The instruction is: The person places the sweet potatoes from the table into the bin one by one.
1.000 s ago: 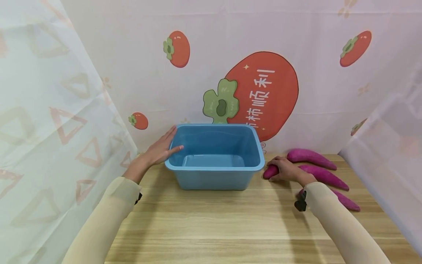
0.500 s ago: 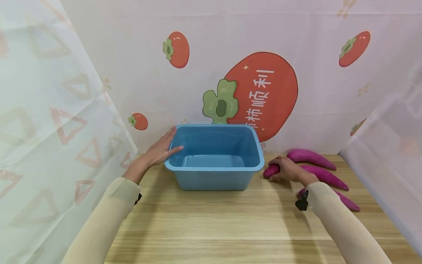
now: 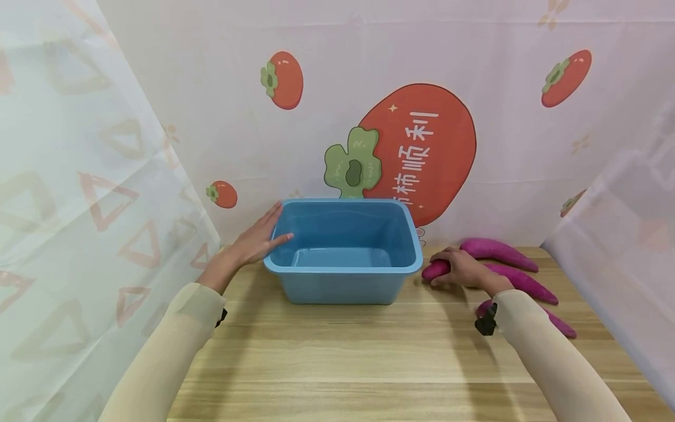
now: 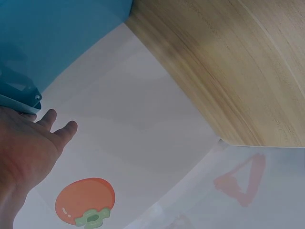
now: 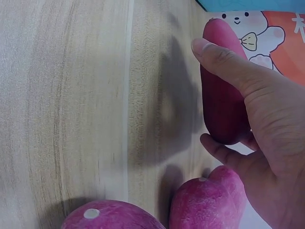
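A deep light-blue plastic tub (image 3: 343, 287) stands on the wooden table against the back curtain. My left hand (image 3: 255, 239) rests on its left rim, fingers straight along the outside and thumb reaching over the edge. In the left wrist view, the hand's fingertips (image 4: 71, 126) show beside the tub's wall (image 4: 71, 38). Right of the tub, my right hand (image 3: 460, 269) grips a magenta sweet potato (image 3: 436, 269). The right wrist view has the thumb laid across this sweet potato (image 5: 224, 105), with fingers around its far side.
Three more long, curved magenta sweet potatoes lie at the right: the back one (image 3: 498, 252), the middle one (image 3: 527, 285) and the front one (image 3: 559, 324), partly under the right forearm. Printed curtains (image 3: 501, 205) enclose the table (image 3: 337, 357) at back and sides.
My right hand, gripping the sweet potato, has shifted very slightly right and back. My left hand and the tub have stayed in place.
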`<state>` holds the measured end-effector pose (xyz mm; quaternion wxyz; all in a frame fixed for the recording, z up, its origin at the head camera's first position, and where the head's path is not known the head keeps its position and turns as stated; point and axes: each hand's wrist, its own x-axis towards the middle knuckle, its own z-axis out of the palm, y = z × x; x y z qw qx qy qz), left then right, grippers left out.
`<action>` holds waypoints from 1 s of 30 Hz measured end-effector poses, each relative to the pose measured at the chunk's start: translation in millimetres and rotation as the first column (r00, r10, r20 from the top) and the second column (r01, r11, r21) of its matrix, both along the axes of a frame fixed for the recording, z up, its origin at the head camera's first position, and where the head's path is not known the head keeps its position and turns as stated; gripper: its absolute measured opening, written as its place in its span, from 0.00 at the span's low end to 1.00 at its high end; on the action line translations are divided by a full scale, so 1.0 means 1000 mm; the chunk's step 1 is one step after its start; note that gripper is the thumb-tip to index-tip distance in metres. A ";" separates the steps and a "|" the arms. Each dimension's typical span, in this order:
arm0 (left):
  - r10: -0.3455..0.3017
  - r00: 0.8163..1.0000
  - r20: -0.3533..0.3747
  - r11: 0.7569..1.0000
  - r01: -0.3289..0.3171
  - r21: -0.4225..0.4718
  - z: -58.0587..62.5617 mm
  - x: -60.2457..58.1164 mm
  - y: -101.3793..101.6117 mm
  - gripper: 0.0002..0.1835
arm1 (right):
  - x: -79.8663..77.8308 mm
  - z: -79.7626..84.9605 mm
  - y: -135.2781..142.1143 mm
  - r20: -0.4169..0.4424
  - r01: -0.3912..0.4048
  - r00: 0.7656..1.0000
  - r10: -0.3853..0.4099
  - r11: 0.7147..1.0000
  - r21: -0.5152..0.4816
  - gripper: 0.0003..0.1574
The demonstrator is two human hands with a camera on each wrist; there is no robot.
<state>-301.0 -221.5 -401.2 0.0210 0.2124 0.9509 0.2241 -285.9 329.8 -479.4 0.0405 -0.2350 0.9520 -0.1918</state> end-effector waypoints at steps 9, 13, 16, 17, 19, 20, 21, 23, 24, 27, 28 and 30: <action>0.002 1.000 -0.004 1.000 -0.002 0.010 -0.001 0.000 0.000 0.51 | 0.003 0.010 -0.002 -0.004 0.013 1.000 -0.013 1.000 -0.015 0.39; 0.005 1.000 -0.005 1.000 -0.005 0.010 -0.001 0.000 0.000 0.51 | 0.001 0.011 0.001 -0.032 0.009 0.999 -0.010 1.000 -0.019 0.39; 0.006 1.000 -0.003 1.000 -0.006 0.010 -0.001 0.000 0.000 0.51 | -0.001 0.012 0.002 -0.050 0.001 0.999 -0.002 1.000 -0.024 0.39; 0.006 1.000 -0.002 1.000 -0.006 0.010 -0.001 0.000 0.000 0.51 | -0.001 0.012 0.002 -0.055 -0.003 0.998 0.001 1.000 -0.025 0.39; 0.007 1.000 0.000 1.000 -0.007 0.012 -0.002 0.000 0.000 0.51 | -0.002 0.013 0.003 -0.061 -0.004 0.998 0.002 1.000 -0.024 0.39; 0.008 1.000 0.002 1.000 -0.008 0.014 -0.002 0.000 0.000 0.51 | -0.002 0.014 0.003 -0.062 -0.002 0.998 0.001 1.000 -0.022 0.39; 0.009 1.000 0.004 1.000 -0.009 0.016 -0.001 0.001 0.000 0.51 | -0.002 0.014 0.003 -0.064 0.000 0.998 -0.001 1.000 -0.020 0.39; 0.010 1.000 0.006 1.000 -0.010 0.018 -0.001 0.001 0.000 0.51 | -0.002 0.017 0.002 -0.061 -0.002 0.998 0.001 1.000 -0.017 0.39; 0.009 1.000 0.006 1.000 -0.009 0.017 -0.001 0.001 0.000 0.51 | -0.002 0.018 0.002 -0.058 0.001 0.998 -0.002 1.000 -0.017 0.39; 0.008 1.000 0.005 1.000 -0.008 0.016 -0.001 0.001 0.000 0.51 | -0.001 0.022 0.001 -0.047 0.004 0.999 -0.004 1.000 -0.016 0.39; 0.007 1.000 0.005 1.000 -0.007 0.016 -0.001 0.001 0.000 0.51 | -0.001 0.023 0.001 -0.044 0.004 0.999 -0.004 1.000 -0.016 0.39; 0.006 1.000 0.005 1.000 -0.006 0.013 0.000 0.001 0.000 0.51 | -0.001 0.025 0.001 -0.038 0.009 0.999 -0.009 1.000 -0.014 0.39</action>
